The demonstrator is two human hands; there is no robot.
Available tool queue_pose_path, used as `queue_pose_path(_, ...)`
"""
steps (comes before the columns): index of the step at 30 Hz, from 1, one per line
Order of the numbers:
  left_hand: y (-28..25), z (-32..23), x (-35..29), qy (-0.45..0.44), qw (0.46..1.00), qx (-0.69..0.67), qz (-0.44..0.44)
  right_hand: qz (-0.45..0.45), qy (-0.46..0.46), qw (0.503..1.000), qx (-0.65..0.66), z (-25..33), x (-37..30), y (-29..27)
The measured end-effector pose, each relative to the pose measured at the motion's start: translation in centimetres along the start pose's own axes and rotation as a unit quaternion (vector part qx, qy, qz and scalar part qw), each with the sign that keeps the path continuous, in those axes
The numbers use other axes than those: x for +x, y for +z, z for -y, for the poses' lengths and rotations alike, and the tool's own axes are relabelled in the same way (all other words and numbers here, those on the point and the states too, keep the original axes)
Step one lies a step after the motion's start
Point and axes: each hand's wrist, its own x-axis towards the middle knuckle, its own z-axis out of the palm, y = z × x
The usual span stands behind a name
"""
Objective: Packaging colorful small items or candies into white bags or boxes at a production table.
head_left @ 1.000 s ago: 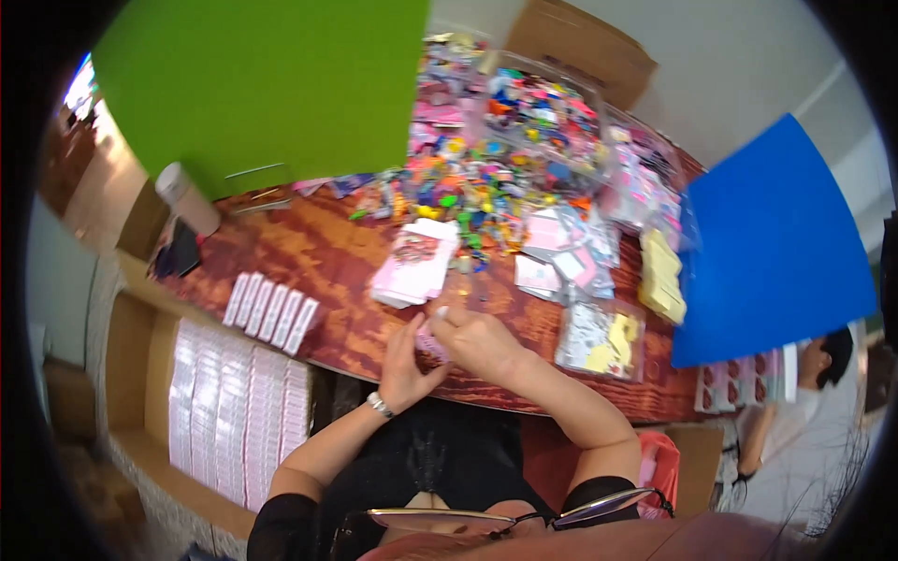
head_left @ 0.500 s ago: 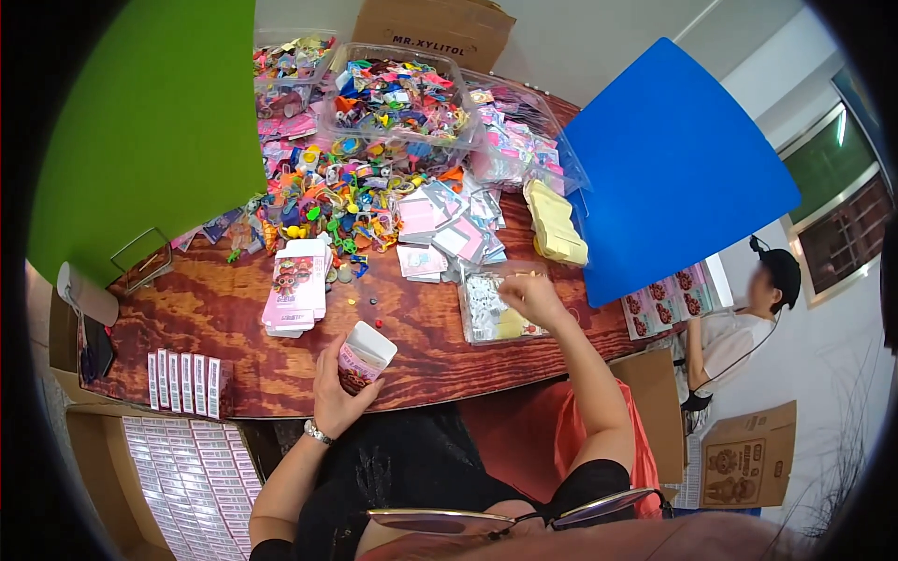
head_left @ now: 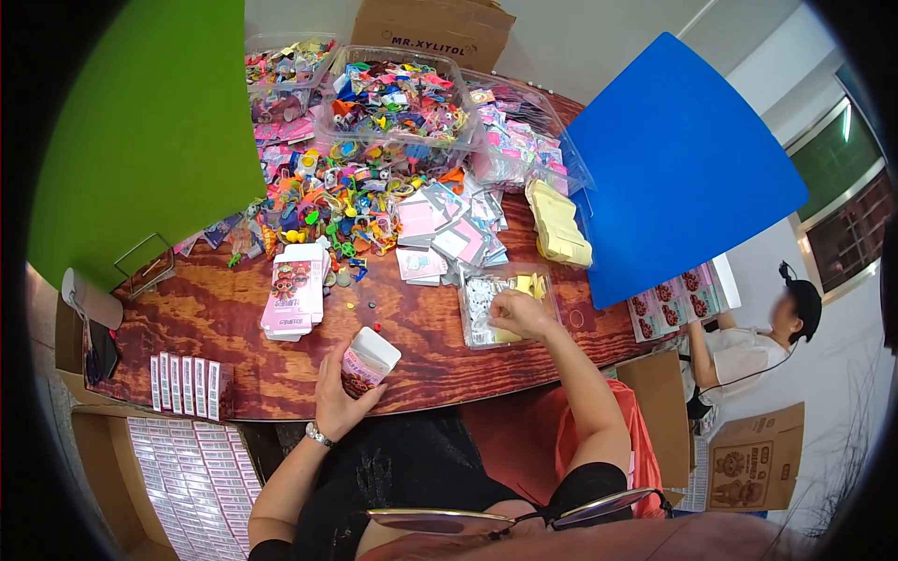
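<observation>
My left hand (head_left: 339,395) is wrapped round a small pink printed box (head_left: 366,366) with its white top flap open, by the table's front edge. Over a clear plastic tray (head_left: 478,345) hangs my right hand (head_left: 520,314), fingers curled together and pointing down; whatever they pinch is hidden. Small white pieces (head_left: 480,297) fill the tray's left part, with yellow pieces (head_left: 533,283) to the right. A stack of flattened pink cartons (head_left: 293,297) lies left of the held box.
Mixed small toys (head_left: 327,201) are heaped behind, below a full clear bin (head_left: 402,93). Cards (head_left: 449,229) and a yellow bundle (head_left: 558,224) lie nearby. Finished-looking boxes (head_left: 192,385) stand front left. Green (head_left: 140,122) and blue (head_left: 683,178) panels flank the table; another person (head_left: 753,355) sits right.
My right hand has come down and slightly left, lower into the tray, uncovering yellow pieces behind it. My left hand still holds the box, shifted slightly to the right.
</observation>
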Motion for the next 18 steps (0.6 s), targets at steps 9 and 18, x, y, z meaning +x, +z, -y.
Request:
queue_pose_path(9, 0.0, 0.0, -0.2, 0.002, 1.0, 0.005, -0.005, -0.05, 0.091, 0.992, 0.071, 1.2, 0.4, -1.5)
queue_pose_path(18, 0.2, 0.5, -0.4, 0.011, 0.999, 0.034, 0.004, -0.145, 0.113, 0.971, 0.155, 0.5, 0.3, -2.1)
